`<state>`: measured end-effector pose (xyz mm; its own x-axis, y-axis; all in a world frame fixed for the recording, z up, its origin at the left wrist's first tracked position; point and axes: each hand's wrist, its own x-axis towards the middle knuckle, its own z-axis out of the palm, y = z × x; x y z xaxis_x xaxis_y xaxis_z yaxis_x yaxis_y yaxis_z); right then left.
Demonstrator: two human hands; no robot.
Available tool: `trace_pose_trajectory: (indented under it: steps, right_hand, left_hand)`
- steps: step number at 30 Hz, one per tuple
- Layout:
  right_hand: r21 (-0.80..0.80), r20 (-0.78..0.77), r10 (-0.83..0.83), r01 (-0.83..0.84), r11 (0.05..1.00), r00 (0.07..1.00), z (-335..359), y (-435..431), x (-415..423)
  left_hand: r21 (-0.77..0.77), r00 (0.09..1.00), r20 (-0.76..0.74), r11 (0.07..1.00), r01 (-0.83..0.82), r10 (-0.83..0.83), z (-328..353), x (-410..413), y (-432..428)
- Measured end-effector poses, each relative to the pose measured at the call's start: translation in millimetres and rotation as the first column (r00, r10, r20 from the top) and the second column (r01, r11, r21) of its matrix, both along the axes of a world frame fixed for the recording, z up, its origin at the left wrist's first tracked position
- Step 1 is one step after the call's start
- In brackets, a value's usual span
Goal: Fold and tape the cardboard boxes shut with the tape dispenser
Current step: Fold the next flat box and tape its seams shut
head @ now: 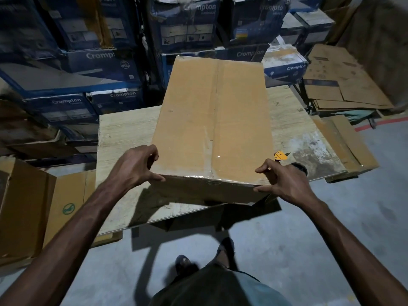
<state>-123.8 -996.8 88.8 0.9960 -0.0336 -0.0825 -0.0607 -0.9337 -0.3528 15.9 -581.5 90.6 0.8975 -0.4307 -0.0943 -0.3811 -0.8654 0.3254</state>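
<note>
Landmark: wooden table (123,138).

- Brown carton (26,208) — on the floor left of the table, side flap bearing a green round mark.
- Left hand (134,166) — fingers curled, gripping the near-left corner of the cardboard box.
- Cardboard box (212,120) — lying on the table, top flaps folded shut, clear tape along the centre seam and the near edge; its near end overhangs the table's front edge.
- Right hand (284,182) — thumb above, fingers below, pinching the box's near-right corner.
- Tape dispenser (281,156) — on the table just behind the right hand (only an orange part and a dark part show).
- Flattened cardboard sheets (344,85) — stacked beyond the table's right end.
- Blue Crompton cartons (99,58) — piled behind the table.
</note>
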Motion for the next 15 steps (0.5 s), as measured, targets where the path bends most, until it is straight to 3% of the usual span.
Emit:
trace_pose_trajectory:
  steps: [3, 8, 15]
  right_hand:
    - [-0.053, -0.002, -0.014, 0.014, 0.999, 1.000, -1, -12, -2]
    - [-0.045, 0.006, -0.018, 0.018, 0.999, 1.000, -15, -19, 1]
    - [0.079, -0.052, -0.077, 0.081, 0.994, 0.996, -18, -16, -6]
  left_hand:
    - [0.146, 0.996, 0.083, 0.989, 0.005, -0.017, -2, 10, 20]
    - [-0.007, 0.983, -0.176, 0.999, 0.044, -0.045, -2, 21, 21]
    - [-0.140, 0.952, -0.295, 0.989, 0.044, -0.084, -16, 24, 18]
